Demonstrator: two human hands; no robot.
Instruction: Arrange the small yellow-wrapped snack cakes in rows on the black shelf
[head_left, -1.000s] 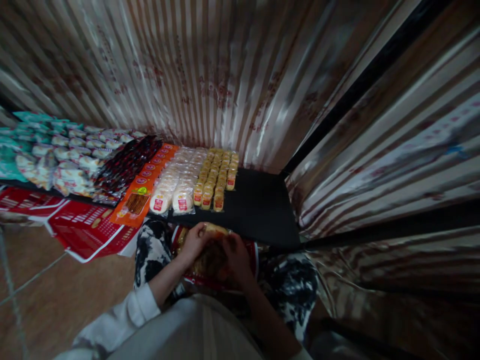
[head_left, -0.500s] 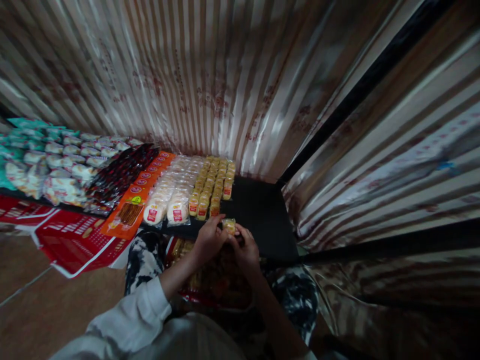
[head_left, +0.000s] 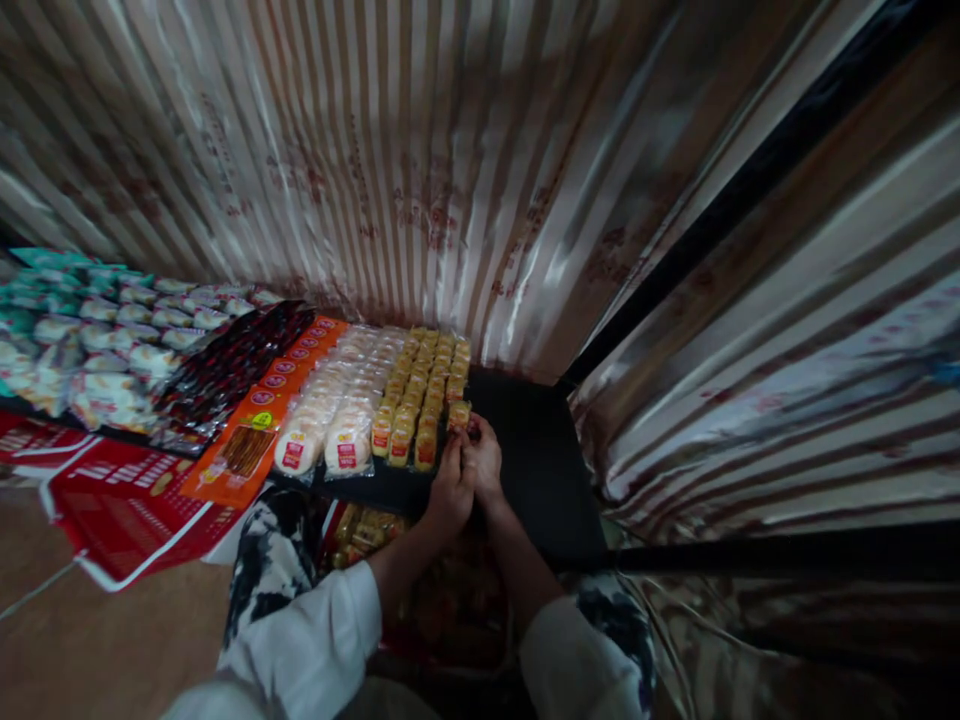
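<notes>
A small yellow wrapped snack pack (head_left: pixel 458 413) sits at the front end of the rightmost row of yellow packs (head_left: pixel 424 385). My left hand (head_left: pixel 452 485) reaches it from the front, fingertips pressed together at its lower edge. Beside it, my right hand (head_left: pixel 486 458) curls its fingers against the pack's right side. The two hands touch each other, and their fingertips partly hide the pack's bottom. These rows stand on a black shelf (head_left: pixel 529 450).
Left of the yellow rows lie white round wrapped crackers (head_left: pixel 349 440), an orange packet (head_left: pixel 251 450), dark packets (head_left: pixel 232 365) and white-and-teal packets (head_left: pixel 97 335). Below the shelf, a container holds more yellow packs (head_left: pixel 367 530). Striped sheeting (head_left: pixel 420 170) hangs behind; a dark pole (head_left: pixel 720 200) slants at right.
Both hands have carried the yellow snack pack forward, away from my body, to the end of the rightmost row. They are closer together now. The view has shifted slightly.
</notes>
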